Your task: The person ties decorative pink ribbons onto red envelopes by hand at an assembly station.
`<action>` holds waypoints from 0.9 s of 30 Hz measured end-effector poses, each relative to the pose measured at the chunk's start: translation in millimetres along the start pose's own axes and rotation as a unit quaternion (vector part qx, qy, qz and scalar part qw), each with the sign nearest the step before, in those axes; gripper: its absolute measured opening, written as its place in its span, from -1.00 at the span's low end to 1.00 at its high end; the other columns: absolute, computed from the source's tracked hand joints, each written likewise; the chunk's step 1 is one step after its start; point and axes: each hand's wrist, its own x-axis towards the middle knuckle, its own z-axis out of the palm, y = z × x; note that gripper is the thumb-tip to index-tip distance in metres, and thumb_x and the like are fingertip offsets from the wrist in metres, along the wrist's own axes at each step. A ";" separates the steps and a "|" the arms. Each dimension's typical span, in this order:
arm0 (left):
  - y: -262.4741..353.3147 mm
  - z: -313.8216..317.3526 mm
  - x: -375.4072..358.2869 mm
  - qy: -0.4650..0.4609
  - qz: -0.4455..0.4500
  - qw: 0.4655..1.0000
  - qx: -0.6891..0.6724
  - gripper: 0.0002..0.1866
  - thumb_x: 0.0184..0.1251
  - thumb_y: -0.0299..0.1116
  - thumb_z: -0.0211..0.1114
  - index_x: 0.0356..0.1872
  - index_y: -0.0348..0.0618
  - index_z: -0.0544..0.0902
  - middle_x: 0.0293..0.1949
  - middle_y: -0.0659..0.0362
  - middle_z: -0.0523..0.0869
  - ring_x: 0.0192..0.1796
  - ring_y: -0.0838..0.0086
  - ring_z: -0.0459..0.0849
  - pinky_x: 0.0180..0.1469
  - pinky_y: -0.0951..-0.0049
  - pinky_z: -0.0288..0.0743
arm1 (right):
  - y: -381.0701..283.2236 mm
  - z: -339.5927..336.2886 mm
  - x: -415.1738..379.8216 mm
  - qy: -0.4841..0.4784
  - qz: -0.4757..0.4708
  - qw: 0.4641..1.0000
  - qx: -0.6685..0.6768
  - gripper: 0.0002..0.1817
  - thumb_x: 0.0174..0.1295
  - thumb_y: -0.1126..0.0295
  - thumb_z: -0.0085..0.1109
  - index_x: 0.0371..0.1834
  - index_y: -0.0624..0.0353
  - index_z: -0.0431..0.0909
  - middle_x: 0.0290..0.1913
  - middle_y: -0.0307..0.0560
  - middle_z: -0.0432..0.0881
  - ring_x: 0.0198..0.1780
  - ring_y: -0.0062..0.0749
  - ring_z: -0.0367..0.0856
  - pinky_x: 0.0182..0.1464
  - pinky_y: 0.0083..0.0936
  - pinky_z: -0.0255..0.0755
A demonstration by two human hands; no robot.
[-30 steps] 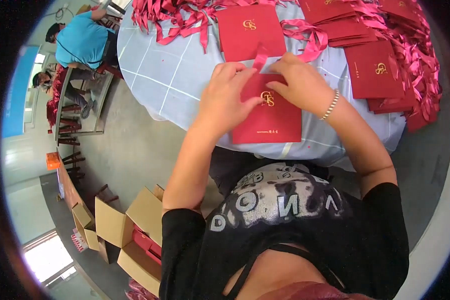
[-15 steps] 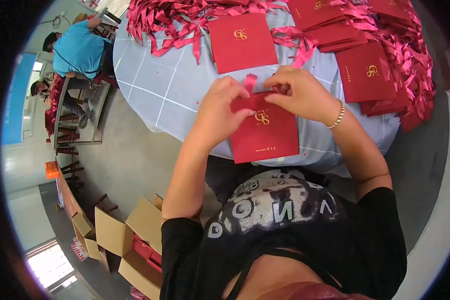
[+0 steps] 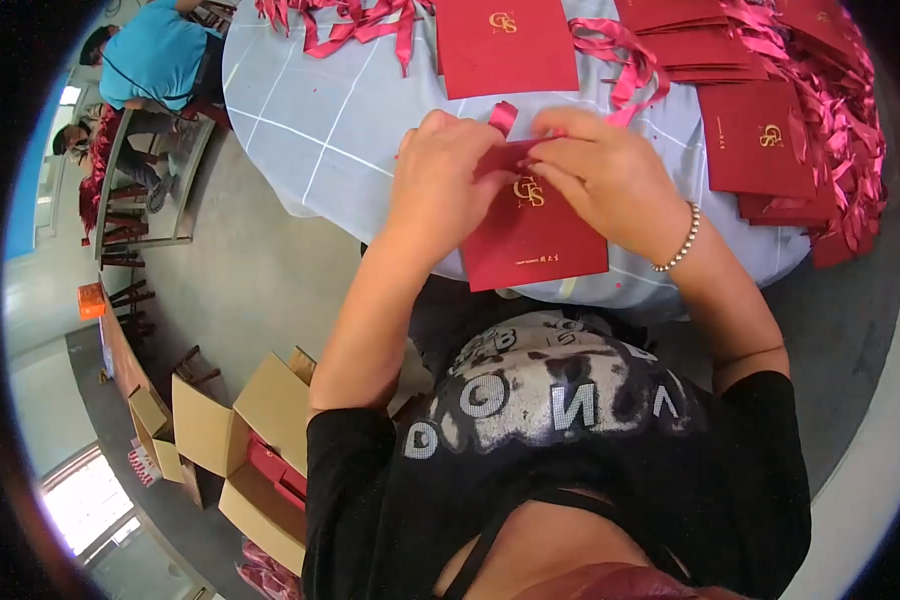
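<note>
A flat red paper bag point(image 3: 545, 235) with a gold logo lies at the table's near edge, directly in front of me. My left hand point(image 3: 442, 180) is closed at its upper left edge, thumb on the front and fingers behind. From the opposite side my right hand point(image 3: 610, 178) pinches at the top edge, thumb and fingers together, with a bit of pink ribbon showing between them. Above the bag's top edge a loop of pink ribbon point(image 3: 503, 118) sticks up between the hands. The fingertips partly hide the edge and ribbon.
Another red bag point(image 3: 505, 50) lies just beyond, with loose ribbons point(image 3: 625, 60) beside it. Stacked bags point(image 3: 760, 140) with tangled ribbons fill the right of the cloth-covered table point(image 3: 280, 150). An open carton point(image 3: 210, 420) stands on the floor; a person in blue point(image 3: 155, 55) sits at far left.
The view has shifted, so the table sits higher in it. My right fingers have moved closer to my left and curled over the bag's top edge.
</note>
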 end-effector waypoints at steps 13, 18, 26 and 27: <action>-9.8 -23.8 -9.2 -0.043 -0.004 0.999 0.011 -0.68 0.02 -0.39 0.56 -0.16 -0.15 0.74 -0.22 0.13 0.74 -0.17 0.26 0.61 -0.10 0.30 0.45 | 14.0 14.4 9.2 -0.053 0.113 0.988 0.096 -0.85 0.32 0.39 0.24 -0.19 0.24 0.65 -0.24 0.05 0.69 -0.23 -0.07 0.69 -0.16 -0.28 0.52; -27.4 -17.7 -12.6 -0.104 -0.148 0.969 -0.168 -0.70 0.05 -0.45 0.55 -0.16 -0.20 0.73 -0.29 0.23 0.68 -0.28 0.47 0.48 -0.20 0.48 0.40 | 20.6 24.9 3.1 0.035 0.226 0.941 0.251 -0.84 0.40 0.42 0.21 -0.15 0.32 0.65 -0.36 -0.06 0.69 -0.44 -0.43 0.66 -0.34 -0.49 0.50; -26.1 -8.5 -14.3 -0.104 -0.233 0.932 -0.256 -0.72 0.07 -0.49 0.55 -0.15 -0.23 0.74 -0.37 0.39 0.58 -0.34 0.65 0.34 -0.24 0.58 0.33 | 12.8 19.2 2.1 -0.014 0.273 0.923 0.272 -0.83 0.42 0.39 0.20 -0.11 0.28 0.67 -0.35 -0.03 0.73 -0.45 -0.45 0.65 -0.36 -0.52 0.50; -26.1 -8.6 -14.0 -0.104 -0.233 0.932 -0.256 -0.72 0.08 -0.49 0.55 -0.15 -0.22 0.74 -0.38 0.39 0.58 -0.33 0.66 0.34 -0.24 0.59 0.33 | 10.6 21.3 0.2 -0.033 0.236 0.945 0.223 -0.83 0.42 0.37 0.20 -0.14 0.27 0.67 -0.34 0.00 0.72 -0.43 -0.37 0.66 -0.34 -0.47 0.51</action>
